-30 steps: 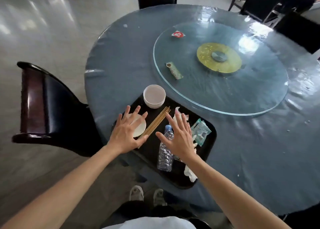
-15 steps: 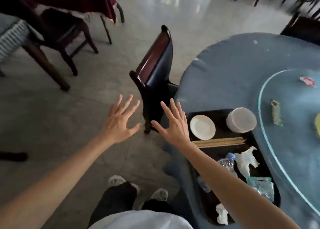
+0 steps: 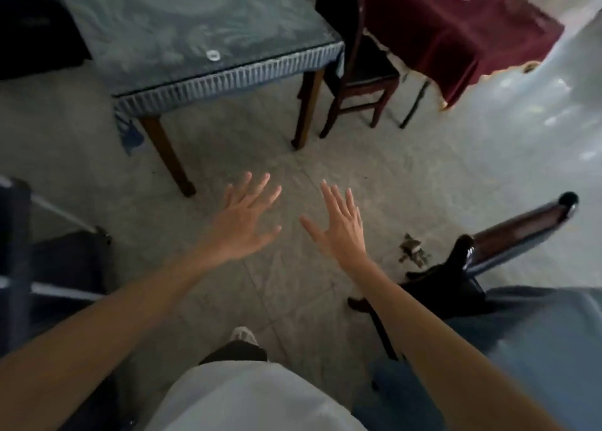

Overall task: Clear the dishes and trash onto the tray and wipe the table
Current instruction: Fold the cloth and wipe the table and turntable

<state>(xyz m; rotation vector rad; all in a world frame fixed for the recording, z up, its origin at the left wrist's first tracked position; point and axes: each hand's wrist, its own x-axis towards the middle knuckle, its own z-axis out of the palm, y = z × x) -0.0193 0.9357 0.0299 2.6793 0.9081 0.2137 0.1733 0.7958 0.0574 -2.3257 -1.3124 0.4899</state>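
Both hands are held out over the floor (image 3: 277, 287), fingers straight and fanned, palms down: the left hand (image 3: 242, 227) grips nothing, the right hand (image 3: 340, 232) grips nothing, and neither is touching anything. Between and beneath them only grey tiles are seen, with a shoe (image 3: 242, 335) below and a small dark scrap (image 3: 413, 251) lying on the floor just right of the right hand. Further right a glossy chair (image 3: 508, 238) is seen, and past the right forearm a blue-covered edge of the counter (image 3: 553, 326) enters at the lower right corner. The tray, the dishes and the trash are not in view; where they sit cannot be told from here, though the counter at the right is the likely place. No wiping cloth is visible either. Ahead, a square table (image 3: 208, 30) with a fringed blue cover is seen, a small clear round thing resting near its edge, and beside it a wooden chair (image 3: 361, 72) and a dark red cloth (image 3: 456, 26). A judgement on handling: a loaded tray would be expected to be stiff and fairly heavy, its load loose, breakable and apt to slide, so it would best be taken at two opposite rims and kept level. A cloth, once found, would be soft and light, to be bunched in one hand. The scrap looks light and crumbly; a pinch would be needed.
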